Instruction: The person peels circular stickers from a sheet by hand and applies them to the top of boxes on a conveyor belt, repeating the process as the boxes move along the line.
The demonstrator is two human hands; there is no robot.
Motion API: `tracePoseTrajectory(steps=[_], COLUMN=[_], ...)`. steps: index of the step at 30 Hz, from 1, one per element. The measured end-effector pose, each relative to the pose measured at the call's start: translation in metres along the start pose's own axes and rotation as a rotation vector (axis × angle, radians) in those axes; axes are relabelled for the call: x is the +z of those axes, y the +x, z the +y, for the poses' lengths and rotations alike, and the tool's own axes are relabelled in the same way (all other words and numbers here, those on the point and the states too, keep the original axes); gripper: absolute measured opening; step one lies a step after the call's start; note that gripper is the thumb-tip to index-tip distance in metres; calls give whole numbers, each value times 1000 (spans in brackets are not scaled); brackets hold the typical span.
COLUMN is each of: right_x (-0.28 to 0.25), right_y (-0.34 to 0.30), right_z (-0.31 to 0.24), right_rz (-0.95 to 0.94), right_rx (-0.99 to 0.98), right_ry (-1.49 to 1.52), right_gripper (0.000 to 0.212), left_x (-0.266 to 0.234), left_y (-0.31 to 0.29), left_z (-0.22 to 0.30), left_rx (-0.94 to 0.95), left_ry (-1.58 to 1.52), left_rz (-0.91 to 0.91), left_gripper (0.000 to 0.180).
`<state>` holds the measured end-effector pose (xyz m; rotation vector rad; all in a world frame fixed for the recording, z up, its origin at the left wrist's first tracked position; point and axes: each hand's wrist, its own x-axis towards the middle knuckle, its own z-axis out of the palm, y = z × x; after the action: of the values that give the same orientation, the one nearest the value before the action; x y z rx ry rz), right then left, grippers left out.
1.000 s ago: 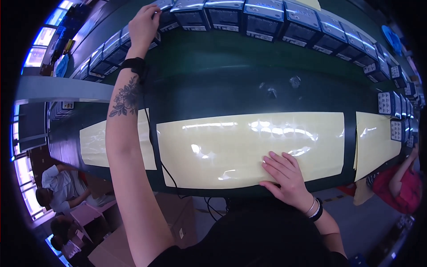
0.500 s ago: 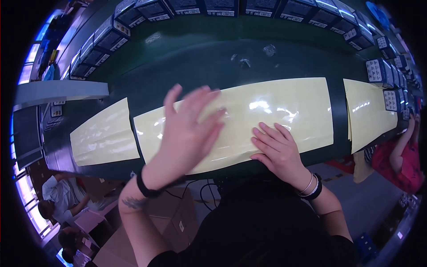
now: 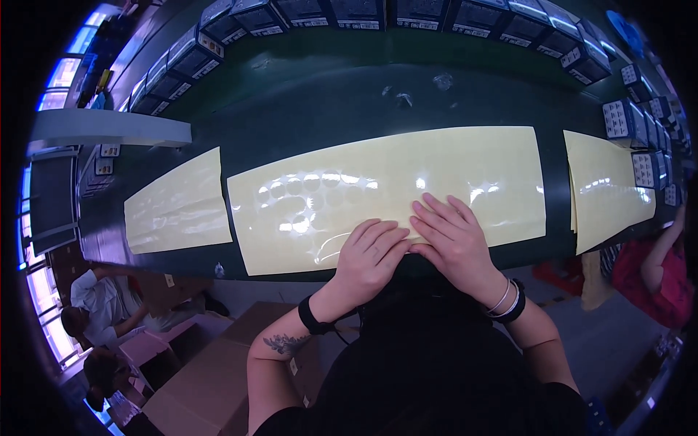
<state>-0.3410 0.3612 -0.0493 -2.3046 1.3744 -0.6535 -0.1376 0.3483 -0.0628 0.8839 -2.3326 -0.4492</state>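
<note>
A long, pale yellow glossy sheet (image 3: 334,203) lies across the dark green table, with faint rows of round shapes showing under the glare. At its near edge my left hand (image 3: 371,258) has its fingers bent and close together. Its thumb is hidden, so whatever it may pinch cannot be made out. Beside it, my right hand (image 3: 454,236) rests on the sheet, fingers stretched out and slightly apart. The fingertips of the left hand come close to the right thumb.
Another yellow sheet (image 3: 182,207) lies to the left, and stacked yellow sheets (image 3: 607,185) to the right. Dark boxes (image 3: 356,13) line the far side. A grey bar (image 3: 116,129) juts in at left. Cardboard boxes (image 3: 225,378) stand below; other people sit or stand at both sides.
My left hand has come down from above the sheet, moving right and nearer to me, beside my right hand. The right hand has hardly moved.
</note>
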Motion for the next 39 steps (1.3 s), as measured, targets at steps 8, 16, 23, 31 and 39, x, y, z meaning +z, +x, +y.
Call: tracePoseTrajectory(steps=[8,16,23,31,39], right_x=[-1,-1,-1,0,-11], right_y=[-5,-3,0,-7,-2], right_z=[2,-1,5,9,8], right_rz=[-31,-38,-53,-56,-121], right_rx=[20,25,44,49,68], right_ry=[13,26,21,18,54], right_gripper=[44,46,45,45,46], left_x=[-86,-189,-192,-176,-196], left_y=[76,195,218,204,198], left_z=[-47,-274,-319,-330,-350], left_rx=[-148,-75,-182,-36,190], left_ry=[-172,360,430,508,788], left_rz=[-185,-101,11,256,55], left_gripper=[19,16,17,22,41])
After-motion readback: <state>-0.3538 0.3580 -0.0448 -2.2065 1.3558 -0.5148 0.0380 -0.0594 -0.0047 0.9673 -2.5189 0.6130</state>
